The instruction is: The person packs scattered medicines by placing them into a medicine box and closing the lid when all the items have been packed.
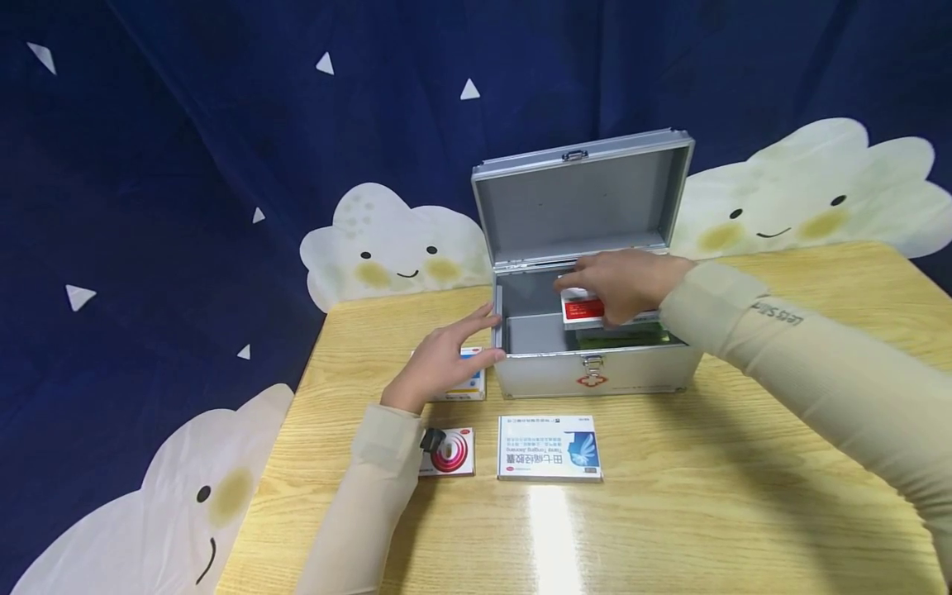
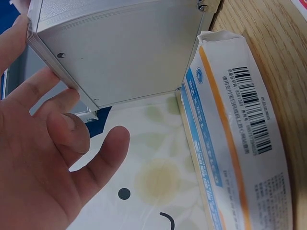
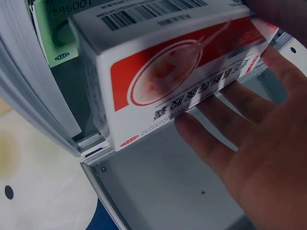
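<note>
We are gripping the red box [image 1: 583, 311] in our right hand [image 1: 625, 283], lengthwise along the case [image 1: 539, 380]; our spread left hand [image 1: 446, 354] is touching the case's left end.

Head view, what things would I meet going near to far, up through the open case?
Tianqi Tongjing Jiaonang box, first-aid case's front wall, red-and-white medicine box in the right hand, raised lid, dark blue curtain.
</note>
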Demonstrator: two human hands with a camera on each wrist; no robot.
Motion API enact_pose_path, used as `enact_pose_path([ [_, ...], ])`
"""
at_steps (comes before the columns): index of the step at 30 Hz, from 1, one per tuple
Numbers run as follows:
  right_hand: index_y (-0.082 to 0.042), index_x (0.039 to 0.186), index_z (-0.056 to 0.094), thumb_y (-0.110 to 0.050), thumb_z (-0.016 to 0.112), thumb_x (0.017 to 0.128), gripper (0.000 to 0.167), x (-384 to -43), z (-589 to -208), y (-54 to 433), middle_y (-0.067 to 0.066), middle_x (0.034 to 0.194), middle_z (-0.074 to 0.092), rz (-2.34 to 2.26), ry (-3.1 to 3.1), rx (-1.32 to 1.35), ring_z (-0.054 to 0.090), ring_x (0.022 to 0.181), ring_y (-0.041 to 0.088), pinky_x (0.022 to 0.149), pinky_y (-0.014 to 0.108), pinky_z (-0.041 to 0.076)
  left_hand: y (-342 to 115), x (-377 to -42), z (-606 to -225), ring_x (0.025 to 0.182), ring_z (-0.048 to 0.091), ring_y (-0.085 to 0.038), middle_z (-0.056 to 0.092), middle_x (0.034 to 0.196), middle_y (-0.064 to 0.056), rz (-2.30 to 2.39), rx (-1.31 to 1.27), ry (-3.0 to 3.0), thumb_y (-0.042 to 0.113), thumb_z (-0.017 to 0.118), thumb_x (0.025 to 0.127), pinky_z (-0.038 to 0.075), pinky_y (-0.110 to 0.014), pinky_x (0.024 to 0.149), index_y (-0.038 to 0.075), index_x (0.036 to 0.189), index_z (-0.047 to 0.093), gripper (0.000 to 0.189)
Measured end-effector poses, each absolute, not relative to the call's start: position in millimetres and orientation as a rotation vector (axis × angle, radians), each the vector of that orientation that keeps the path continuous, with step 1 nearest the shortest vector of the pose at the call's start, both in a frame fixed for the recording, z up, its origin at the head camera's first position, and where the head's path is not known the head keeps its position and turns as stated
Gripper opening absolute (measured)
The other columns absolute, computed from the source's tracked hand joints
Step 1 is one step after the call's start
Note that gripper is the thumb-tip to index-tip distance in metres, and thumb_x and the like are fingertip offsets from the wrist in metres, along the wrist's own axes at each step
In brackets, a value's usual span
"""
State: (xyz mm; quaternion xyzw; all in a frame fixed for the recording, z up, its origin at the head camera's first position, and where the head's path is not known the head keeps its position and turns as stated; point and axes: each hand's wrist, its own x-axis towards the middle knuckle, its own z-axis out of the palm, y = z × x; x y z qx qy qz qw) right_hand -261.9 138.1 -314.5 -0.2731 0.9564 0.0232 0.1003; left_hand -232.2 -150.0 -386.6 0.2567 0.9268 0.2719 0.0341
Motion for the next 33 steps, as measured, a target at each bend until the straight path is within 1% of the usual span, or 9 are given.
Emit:
enact_pose_path([
  [8, -0.026, 0.141, 0.055, 0.002, 0.081, 0.068, 0.083, -265.1, -318.4, 138.5, 0.011, 0.134, 0.060, 0.062, 2.819, -0.790, 0.058, 0.107, 0.028, 0.093, 0.051, 0.053, -150.0, -232.7, -387.5, 0.144, 0.043, -0.023, 0.032, 0.160, 0.020, 0.833, 0.783, 2.860, 0.058, 0.060, 0.092, 0.039, -0.051, 0.114, 0.034, 0.146, 0.049, 0.061],
  [19, -0.026, 0.141, 0.055, 0.003, 0.081, 0.067, 0.083, -266.9, -322.0, 139.9, 0.011, 0.132, 0.060, 0.068, 2.805, -0.735, 0.057, 0.109, 0.029, 0.094, 0.053, 0.052, -150.7, -233.4, -388.9, 0.145, 0.042, -0.022, 0.031, 0.160, 0.021, 0.840, 0.773, 2.861, 0.059, 0.060, 0.091, 0.037, -0.051, 0.115, 0.034, 0.147, 0.048, 0.062],
  [25, -0.027, 0.140, 0.055, 0.005, 0.079, 0.066, 0.084, -269.6, -325.1, 141.0, 0.011, 0.133, 0.060, 0.062, 2.789, -0.719, 0.057, 0.106, 0.028, 0.091, 0.052, 0.054, -151.8, -233.2, -389.3, 0.145, 0.041, -0.023, 0.030, 0.160, 0.023, 0.835, 0.768, 2.857, 0.058, 0.060, 0.092, 0.037, -0.051, 0.116, 0.034, 0.147, 0.047, 0.062],
  [29, -0.025, 0.140, 0.055, 0.006, 0.078, 0.067, 0.083, -271.7, -326.5, 140.2, 0.011, 0.136, 0.058, 0.073, 2.796, -0.726, 0.057, 0.108, 0.029, 0.094, 0.053, 0.053, -151.5, -233.0, -388.9, 0.145, 0.042, -0.024, 0.030, 0.161, 0.021, 0.846, 0.771, 2.853, 0.058, 0.060, 0.092, 0.038, -0.051, 0.115, 0.033, 0.147, 0.047, 0.062],
  [33, -0.025, 0.139, 0.055, 0.006, 0.079, 0.067, 0.082, -272.9, -327.4, 138.4, 0.011, 0.133, 0.059, 0.101, 2.791, -0.737, 0.056, 0.107, 0.028, 0.093, 0.051, 0.054, -151.1, -233.3, -389.0, 0.145, 0.042, -0.025, 0.032, 0.162, 0.016, 0.859, 0.779, 2.848, 0.057, 0.060, 0.092, 0.039, -0.051, 0.114, 0.033, 0.148, 0.047, 0.062],
])
